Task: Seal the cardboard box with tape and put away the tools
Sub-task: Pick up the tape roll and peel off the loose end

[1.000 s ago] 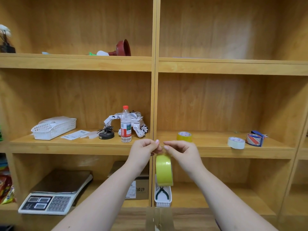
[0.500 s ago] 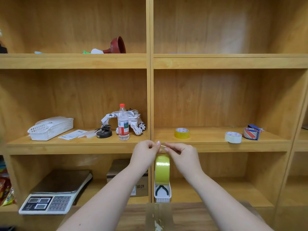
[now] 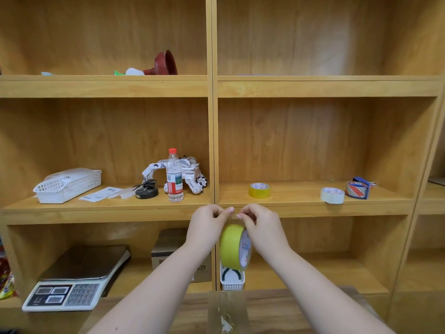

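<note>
A yellow tape roll (image 3: 233, 247) hangs upright in front of the shelf, held up between both hands. My left hand (image 3: 207, 225) and my right hand (image 3: 262, 227) pinch at the top of the roll, fingertips almost touching. Whether a loose tape end is between them is too small to tell. At the bottom edge lies the cardboard box (image 3: 289, 312), its centre seam covered by a strip of clear tape (image 3: 227, 314). A small white bin (image 3: 232, 282) with green-handled pliers (image 3: 231, 273) sits on the low shelf behind the roll.
The middle shelf holds a yellow tape roll (image 3: 259, 190), a white roll (image 3: 332, 195), a red-patterned roll (image 3: 357, 189), a water bottle (image 3: 174, 175), a toy robot (image 3: 187, 174) and a white basket (image 3: 68, 185). A scale (image 3: 77, 280) and a small carton (image 3: 168, 251) sit below.
The roll has turned slightly, so its white inner side now shows on the right. Both hands stay pinched at its top with their fingertips closer together.
</note>
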The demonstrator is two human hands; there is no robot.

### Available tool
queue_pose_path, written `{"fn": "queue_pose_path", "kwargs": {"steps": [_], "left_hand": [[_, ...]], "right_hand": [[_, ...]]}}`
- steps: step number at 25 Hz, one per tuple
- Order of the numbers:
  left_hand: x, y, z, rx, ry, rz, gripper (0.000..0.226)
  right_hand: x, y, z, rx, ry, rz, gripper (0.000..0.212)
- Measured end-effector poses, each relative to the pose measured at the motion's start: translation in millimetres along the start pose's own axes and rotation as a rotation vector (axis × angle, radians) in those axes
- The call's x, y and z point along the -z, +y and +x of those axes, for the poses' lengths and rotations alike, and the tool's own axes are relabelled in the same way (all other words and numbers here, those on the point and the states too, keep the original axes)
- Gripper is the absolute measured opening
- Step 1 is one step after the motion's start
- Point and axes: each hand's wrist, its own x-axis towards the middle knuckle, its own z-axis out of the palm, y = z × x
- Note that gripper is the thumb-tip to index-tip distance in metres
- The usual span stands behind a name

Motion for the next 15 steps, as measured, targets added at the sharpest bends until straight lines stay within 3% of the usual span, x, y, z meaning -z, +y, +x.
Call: {"fn": "queue_pose_path", "kwargs": {"steps": [4, 7, 11, 15], "left_hand": [[2, -1, -4, -0.051, 0.066, -0.011, 0.022], [8, -3, -4, -0.063, 0.119, -0.094, 0.039], [13, -9, -4, -0.210, 0.055, 0.016, 0.006], [20, -6, -5, -0.201, -0.032, 0.062, 0.012]], "right_hand": [[-3, -3, 7, 0.010, -0.027, -0.005, 0.008], [-6, -7, 9, 0.012, -0.034, 0.004, 0.008], [-5, -12, 7, 0.018, -0.021, 0.036, 0.009], [2, -15, 2, 0.009, -0.064, -0.009, 0.010]]}}
